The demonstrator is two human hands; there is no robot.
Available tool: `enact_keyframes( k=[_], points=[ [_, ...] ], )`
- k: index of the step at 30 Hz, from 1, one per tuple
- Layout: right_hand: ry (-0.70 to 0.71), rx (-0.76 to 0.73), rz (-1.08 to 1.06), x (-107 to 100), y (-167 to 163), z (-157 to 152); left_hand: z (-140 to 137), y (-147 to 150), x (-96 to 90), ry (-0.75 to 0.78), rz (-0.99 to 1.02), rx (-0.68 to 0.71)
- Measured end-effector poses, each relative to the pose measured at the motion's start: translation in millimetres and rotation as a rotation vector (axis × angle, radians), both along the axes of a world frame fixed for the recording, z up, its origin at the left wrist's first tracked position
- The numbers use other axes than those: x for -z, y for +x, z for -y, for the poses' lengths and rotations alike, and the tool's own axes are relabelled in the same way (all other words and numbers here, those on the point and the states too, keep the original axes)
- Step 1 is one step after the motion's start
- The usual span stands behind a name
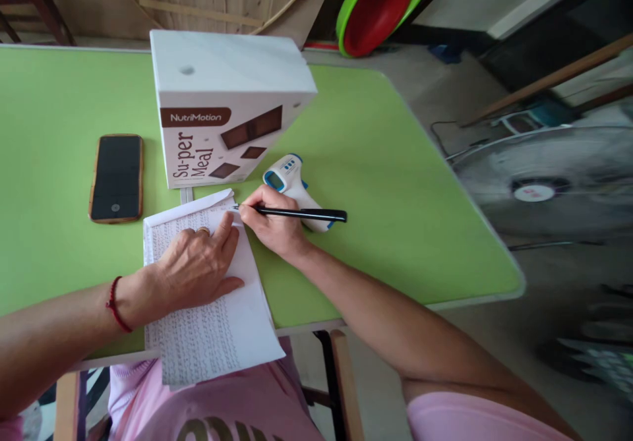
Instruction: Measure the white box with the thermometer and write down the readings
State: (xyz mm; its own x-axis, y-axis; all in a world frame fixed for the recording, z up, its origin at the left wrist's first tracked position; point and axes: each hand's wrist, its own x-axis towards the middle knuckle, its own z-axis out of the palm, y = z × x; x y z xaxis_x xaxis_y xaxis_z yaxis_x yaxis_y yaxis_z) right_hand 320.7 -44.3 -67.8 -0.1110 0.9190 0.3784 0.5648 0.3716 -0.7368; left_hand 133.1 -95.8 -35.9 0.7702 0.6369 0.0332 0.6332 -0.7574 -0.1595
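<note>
A writing pad (212, 342) lies at the front edge of the green table, its lower sheets hanging past the edge and its top folded over. Rows of handwriting cover much of the page. My left hand (198, 269) rests flat on the sheet, fingers stretched out, a ring on one finger. My right hand (277, 223) grips a black pen (316, 214) near its tip, which meets the upper right part of the paper. Just beyond that hand lies a white and blue infrared thermometer (289, 176), partly covered by it.
A white NutriMotion box (232, 111) stands upright behind the pad. To the left lies a phone (117, 177) in a brown case. The green table (395, 230) ends at a rounded right corner. A fan (539, 184) stands on the floor beyond, and red and green basins (378, 9) are at the back.
</note>
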Motion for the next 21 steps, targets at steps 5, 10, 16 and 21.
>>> enact_keyframes(
  k=[5,10,16,21],
  points=[
    [-0.001,-0.013,0.019,0.2,0.2,-0.2,0.9,-0.2,-0.2,0.042,-0.026,0.005],
    [0.008,-0.024,0.014,-0.1,0.5,-0.4,1.2,-0.1,-0.7,0.064,-0.041,0.012],
    [0.024,-0.029,0.015,0.7,0.8,-0.5,0.5,0.8,-2.4,0.062,-0.063,0.009],
    [0.041,-0.031,0.023,0.9,1.9,-0.6,1.3,0.1,-1.4,0.074,-0.057,0.013]
  ],
)
